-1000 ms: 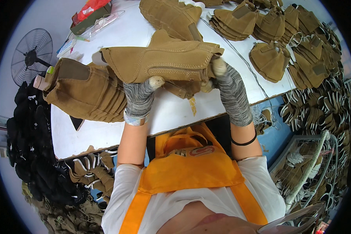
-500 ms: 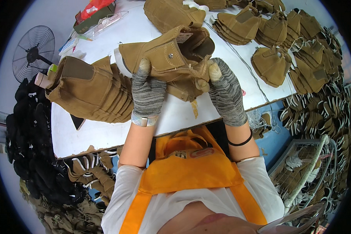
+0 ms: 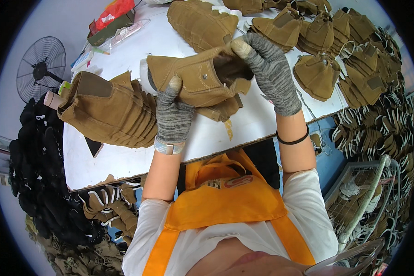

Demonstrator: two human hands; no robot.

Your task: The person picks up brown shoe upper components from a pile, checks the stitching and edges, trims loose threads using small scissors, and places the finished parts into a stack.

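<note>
Shoe workshop, by the look of it. Brown boot upper point(image 3: 188, 69) at frame centre, over a white worktable point(image 3: 119, 163). Nested uppers point(image 3: 110, 112) left of it, more stacks point(image 3: 317, 32) upper right. Black pile point(image 3: 41, 152) at left edge, wire cart point(image 3: 354, 195) lower right, fan point(image 3: 40, 70) upper left. Orange work apron point(image 3: 225, 207) bottom centre.

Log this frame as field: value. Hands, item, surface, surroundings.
left hand: grey glove, holding brown boot upper, thumb on near face
right hand: grey glove, thumb at the upper's opening; grip unclear
item pose: on its side, opening toward right hand
surface: white table
table left: nested brown uppers
table far right: more brown stacks
beyond table, left: standing fan
</note>
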